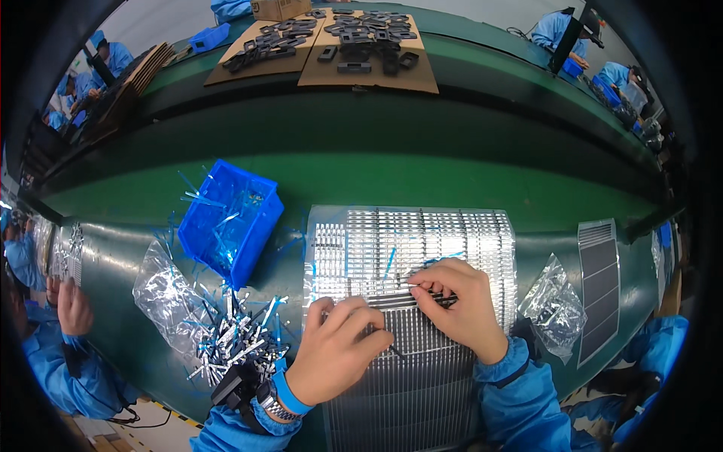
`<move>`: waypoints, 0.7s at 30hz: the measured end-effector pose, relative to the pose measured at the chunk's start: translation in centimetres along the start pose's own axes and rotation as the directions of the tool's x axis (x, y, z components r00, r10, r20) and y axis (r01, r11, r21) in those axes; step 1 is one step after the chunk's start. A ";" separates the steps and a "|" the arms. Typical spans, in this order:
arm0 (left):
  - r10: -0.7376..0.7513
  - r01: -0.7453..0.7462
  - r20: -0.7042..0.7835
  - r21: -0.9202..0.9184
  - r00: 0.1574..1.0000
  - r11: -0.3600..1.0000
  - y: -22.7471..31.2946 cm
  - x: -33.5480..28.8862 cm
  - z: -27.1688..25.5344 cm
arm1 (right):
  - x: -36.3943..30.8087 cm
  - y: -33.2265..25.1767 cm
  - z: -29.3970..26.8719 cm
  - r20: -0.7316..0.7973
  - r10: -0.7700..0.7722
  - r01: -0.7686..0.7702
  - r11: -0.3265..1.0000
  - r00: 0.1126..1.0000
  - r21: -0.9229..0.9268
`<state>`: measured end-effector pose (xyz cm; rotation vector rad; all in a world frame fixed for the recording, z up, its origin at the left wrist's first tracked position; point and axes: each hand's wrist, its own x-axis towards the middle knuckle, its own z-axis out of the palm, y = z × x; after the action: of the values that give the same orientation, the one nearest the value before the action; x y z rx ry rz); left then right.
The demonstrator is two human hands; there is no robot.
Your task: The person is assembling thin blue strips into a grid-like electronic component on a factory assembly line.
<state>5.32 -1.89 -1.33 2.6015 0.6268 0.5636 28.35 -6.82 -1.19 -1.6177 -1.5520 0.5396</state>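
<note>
A sheet of small silvery strips in rows (422, 226) lies before me, its lower part dark and striped. Over its left side, my left hand (335, 354) is closed with bent fingers, and a thin dark strip (397, 352) juts out at the thumb tip. My right hand (463, 301) pinches with thumb and forefinger low over the sheet's middle; what is between the tips is too small to make out. Loose blue film slivers (390, 262) lie on the sheet. Beside my left wrist is a pile of loose silver-and-black strips (237, 339).
A blue bin (260, 237) holding blue film scraps stands at left. Clear plastic bags (169, 294) flank the work, another bag (557, 309) at right near a dark panelled sheet (599, 286). Across the bench, cardboard (316, 75) carries dark plastic parts. Co-workers in blue sit around.
</note>
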 end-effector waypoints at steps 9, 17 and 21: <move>-0.037 0.038 0.018 -0.051 0.999 0.998 0.2 0.4 -0.1 | -0.1 0.5 0.0 -0.027 -0.035 0.036 0.999 0.999 0.011; -0.025 0.021 0.076 0.048 0.997 0.999 0.8 0.8 0.0 | -0.1 0.5 0.0 -0.021 -0.056 0.057 0.997 0.998 0.053; -0.003 -0.002 0.080 0.069 0.997 0.998 0.9 0.9 0.4 | -0.3 0.8 0.1 -0.020 -0.065 0.065 0.997 0.998 0.042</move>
<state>6.52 -2.29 -0.94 2.6735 0.6315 0.4422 28.67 -7.00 -1.94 -1.5307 -1.5633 0.5175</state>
